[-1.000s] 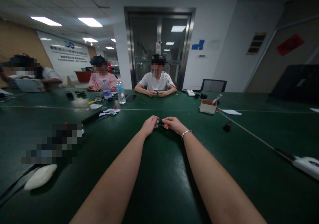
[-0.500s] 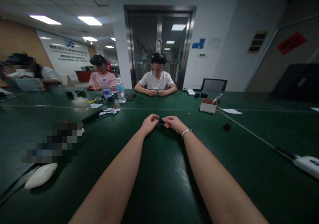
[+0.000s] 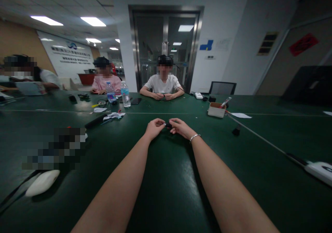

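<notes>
Between my two hands is a small, dark, short rod-like object [image 3: 168, 125], held just above the green table [image 3: 166, 170]. A lighter, shiny bit shows at its left end; its exact kind is too small to make out. My left hand [image 3: 155, 128] is closed, pinching that left end between thumb and fingers. On the other side, my right hand [image 3: 182, 128] grips the right end with its fingertips, and a silver bracelet [image 3: 195, 138] circles that wrist. The fingers cover part of the object.
A small box [image 3: 217, 110] with a pen-like item stands right of my hands, near a black object [image 3: 236, 130]. A cable leads to a white power strip [image 3: 320, 172]. Left lie crumpled paper [image 3: 114, 116] and a white object [image 3: 43, 183]. Two bottles [image 3: 125, 94] and several people are beyond.
My fingers have shifted slightly on the small dark object, and a lighter, shiny bit now shows at its left end. Both arms stay almost in place.
</notes>
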`<control>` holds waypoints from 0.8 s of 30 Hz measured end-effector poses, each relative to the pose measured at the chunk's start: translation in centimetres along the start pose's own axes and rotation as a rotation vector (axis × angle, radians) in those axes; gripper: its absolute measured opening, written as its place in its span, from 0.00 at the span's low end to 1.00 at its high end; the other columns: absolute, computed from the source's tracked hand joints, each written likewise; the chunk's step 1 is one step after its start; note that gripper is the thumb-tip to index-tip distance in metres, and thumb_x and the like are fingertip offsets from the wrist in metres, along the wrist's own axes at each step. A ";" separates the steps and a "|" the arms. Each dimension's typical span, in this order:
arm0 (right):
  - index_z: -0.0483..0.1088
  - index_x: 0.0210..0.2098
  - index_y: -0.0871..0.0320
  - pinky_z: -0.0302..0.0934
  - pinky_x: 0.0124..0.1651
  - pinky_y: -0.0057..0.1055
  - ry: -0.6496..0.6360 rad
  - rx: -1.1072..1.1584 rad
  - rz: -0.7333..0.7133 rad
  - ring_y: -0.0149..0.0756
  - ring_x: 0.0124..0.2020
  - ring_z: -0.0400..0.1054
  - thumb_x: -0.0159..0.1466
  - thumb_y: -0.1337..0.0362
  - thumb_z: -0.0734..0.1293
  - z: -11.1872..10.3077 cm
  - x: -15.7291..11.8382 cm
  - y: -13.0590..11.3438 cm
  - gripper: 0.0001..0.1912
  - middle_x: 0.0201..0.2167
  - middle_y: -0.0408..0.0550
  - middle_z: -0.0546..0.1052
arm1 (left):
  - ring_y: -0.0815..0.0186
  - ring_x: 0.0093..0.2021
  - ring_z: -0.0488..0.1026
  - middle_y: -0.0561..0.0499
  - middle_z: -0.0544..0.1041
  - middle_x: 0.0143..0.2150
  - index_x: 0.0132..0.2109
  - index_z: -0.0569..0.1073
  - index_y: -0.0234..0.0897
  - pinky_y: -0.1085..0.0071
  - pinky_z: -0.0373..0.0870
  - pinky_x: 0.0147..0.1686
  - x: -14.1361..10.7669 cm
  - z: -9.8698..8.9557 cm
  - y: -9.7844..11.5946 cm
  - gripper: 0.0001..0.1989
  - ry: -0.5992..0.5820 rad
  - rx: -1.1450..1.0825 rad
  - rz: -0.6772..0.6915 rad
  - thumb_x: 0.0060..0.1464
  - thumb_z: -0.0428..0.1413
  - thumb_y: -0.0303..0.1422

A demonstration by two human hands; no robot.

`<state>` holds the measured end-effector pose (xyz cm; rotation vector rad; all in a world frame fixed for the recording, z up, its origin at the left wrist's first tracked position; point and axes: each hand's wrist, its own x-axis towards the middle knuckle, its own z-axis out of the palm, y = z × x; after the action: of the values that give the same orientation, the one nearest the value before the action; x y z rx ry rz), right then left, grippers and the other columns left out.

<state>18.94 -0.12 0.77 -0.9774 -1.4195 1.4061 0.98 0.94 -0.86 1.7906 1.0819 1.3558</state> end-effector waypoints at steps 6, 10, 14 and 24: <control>0.59 0.49 0.54 0.65 0.23 0.19 0.010 -0.012 -0.068 0.23 0.22 0.69 0.54 0.74 0.69 -0.3 0.0 0.2 0.26 0.36 0.44 0.73 | 0.66 0.35 0.74 0.47 0.77 0.34 0.34 0.74 0.34 0.66 0.71 0.41 0.0 0.0 -0.1 0.07 0.021 -0.001 0.002 0.44 0.60 0.29; 0.56 0.52 0.53 0.66 0.24 0.20 0.029 0.009 -0.042 0.23 0.23 0.70 0.53 0.72 0.70 -0.3 0.1 0.3 0.30 0.35 0.44 0.71 | 0.66 0.35 0.74 0.47 0.77 0.34 0.34 0.74 0.34 0.66 0.71 0.41 0.0 0.1 -0.2 0.07 0.002 -0.014 -0.004 0.44 0.60 0.30; 0.61 0.47 0.61 0.62 0.17 0.19 0.032 -0.079 0.024 0.24 0.16 0.66 0.63 0.63 0.63 0.1 0.5 0.3 0.14 0.25 0.45 0.72 | 0.66 0.35 0.75 0.47 0.77 0.35 0.35 0.74 0.34 0.66 0.71 0.41 0.0 0.1 -0.2 0.07 -0.014 -0.016 0.004 0.44 0.60 0.30; 0.59 0.51 0.61 0.64 0.19 0.20 0.001 -0.028 0.049 0.25 0.17 0.67 0.63 0.61 0.63 0.0 0.0 -0.1 0.19 0.27 0.46 0.73 | 0.66 0.36 0.74 0.47 0.77 0.36 0.35 0.74 0.34 0.65 0.71 0.43 0.1 -0.1 -0.1 0.09 -0.005 -0.059 -0.005 0.44 0.61 0.31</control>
<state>18.91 -0.10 0.91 -1.0373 -1.4261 1.4246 0.85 1.08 -0.93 1.7463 1.0329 1.3660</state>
